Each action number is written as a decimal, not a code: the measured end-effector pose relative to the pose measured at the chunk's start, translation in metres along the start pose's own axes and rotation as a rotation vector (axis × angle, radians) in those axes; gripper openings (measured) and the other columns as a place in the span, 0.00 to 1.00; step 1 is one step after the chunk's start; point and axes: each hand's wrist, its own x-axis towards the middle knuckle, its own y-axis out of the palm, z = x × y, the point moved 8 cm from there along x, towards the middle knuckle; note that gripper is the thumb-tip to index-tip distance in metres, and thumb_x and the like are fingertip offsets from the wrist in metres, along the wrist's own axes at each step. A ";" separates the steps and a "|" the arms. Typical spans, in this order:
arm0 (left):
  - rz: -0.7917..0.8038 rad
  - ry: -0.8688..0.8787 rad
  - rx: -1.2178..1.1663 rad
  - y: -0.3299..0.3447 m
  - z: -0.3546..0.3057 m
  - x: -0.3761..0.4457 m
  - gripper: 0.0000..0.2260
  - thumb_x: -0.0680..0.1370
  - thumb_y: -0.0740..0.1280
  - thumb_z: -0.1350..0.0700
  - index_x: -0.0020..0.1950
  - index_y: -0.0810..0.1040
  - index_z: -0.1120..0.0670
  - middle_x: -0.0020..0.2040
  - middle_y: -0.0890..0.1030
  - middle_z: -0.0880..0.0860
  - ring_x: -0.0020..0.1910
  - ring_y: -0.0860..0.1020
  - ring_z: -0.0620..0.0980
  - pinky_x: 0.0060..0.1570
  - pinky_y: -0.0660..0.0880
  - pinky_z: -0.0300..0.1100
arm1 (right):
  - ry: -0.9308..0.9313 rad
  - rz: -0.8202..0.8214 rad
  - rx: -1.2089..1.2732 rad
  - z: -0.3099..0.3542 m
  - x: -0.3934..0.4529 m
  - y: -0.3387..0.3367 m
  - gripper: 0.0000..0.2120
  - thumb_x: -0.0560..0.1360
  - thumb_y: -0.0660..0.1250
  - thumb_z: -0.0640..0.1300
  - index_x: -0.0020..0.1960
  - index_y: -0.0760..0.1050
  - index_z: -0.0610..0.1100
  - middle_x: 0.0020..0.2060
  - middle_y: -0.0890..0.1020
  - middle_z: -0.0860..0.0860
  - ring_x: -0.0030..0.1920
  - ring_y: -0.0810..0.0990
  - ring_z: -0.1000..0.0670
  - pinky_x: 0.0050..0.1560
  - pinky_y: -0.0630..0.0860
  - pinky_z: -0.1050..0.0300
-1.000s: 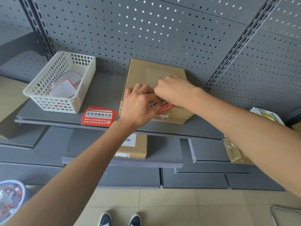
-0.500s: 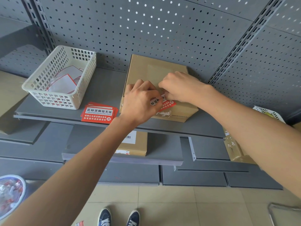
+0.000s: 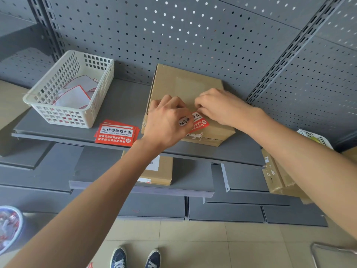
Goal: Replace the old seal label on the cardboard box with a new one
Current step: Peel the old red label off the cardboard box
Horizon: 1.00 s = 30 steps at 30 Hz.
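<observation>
On matte cardboard box (image 3: 185,88), both hands (image 3: 166,122) (image 3: 220,107) pinch glossy red label (image 3: 199,122)

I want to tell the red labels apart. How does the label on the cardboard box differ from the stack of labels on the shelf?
The label on the box lies over the cardboard box's front edge, half hidden by the left hand; the stack of labels lies flat and untouched on the shelf. The first is single; the stack holds several. Both are red with white Chinese print.

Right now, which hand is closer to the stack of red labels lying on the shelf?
Left. The left hand sits just right of the stack of red labels, on the cardboard box; the right hand is farther right.
</observation>
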 end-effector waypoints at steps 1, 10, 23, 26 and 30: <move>-0.006 0.002 -0.005 0.000 0.000 0.000 0.07 0.74 0.70 0.47 0.43 0.87 0.46 0.46 0.81 0.46 0.47 0.78 0.55 0.49 0.73 0.54 | -0.029 0.009 -0.061 0.003 0.002 0.000 0.06 0.81 0.66 0.41 0.48 0.79 0.40 0.45 0.81 0.45 0.45 0.82 0.40 0.41 0.76 0.50; -0.075 0.054 -0.021 -0.001 0.000 -0.005 0.06 0.75 0.71 0.48 0.43 0.88 0.46 0.45 0.83 0.47 0.45 0.80 0.54 0.47 0.71 0.50 | -0.134 0.172 -0.423 0.023 0.013 0.003 0.12 0.76 0.63 0.27 0.40 0.68 0.42 0.36 0.72 0.44 0.39 0.78 0.39 0.32 0.67 0.51; -0.111 0.187 0.007 0.004 0.001 -0.033 0.18 0.77 0.72 0.53 0.66 0.82 0.49 0.62 0.83 0.52 0.58 0.81 0.57 0.59 0.70 0.52 | -0.094 0.311 -0.352 0.031 0.019 -0.002 0.17 0.75 0.65 0.33 0.32 0.62 0.42 0.30 0.65 0.48 0.29 0.66 0.49 0.25 0.60 0.57; -0.107 0.197 0.010 0.005 0.002 -0.033 0.18 0.76 0.72 0.53 0.66 0.82 0.50 0.62 0.82 0.52 0.61 0.80 0.56 0.60 0.69 0.52 | -0.050 0.215 -0.240 0.023 0.019 -0.003 0.06 0.71 0.65 0.34 0.36 0.72 0.39 0.34 0.74 0.44 0.36 0.77 0.40 0.31 0.74 0.48; -0.104 0.198 0.012 0.006 0.003 -0.033 0.18 0.76 0.72 0.54 0.66 0.82 0.50 0.61 0.82 0.53 0.61 0.80 0.57 0.60 0.70 0.53 | -0.034 0.193 -0.123 0.017 0.018 -0.002 0.06 0.71 0.65 0.35 0.36 0.73 0.43 0.36 0.77 0.46 0.38 0.77 0.41 0.38 0.77 0.45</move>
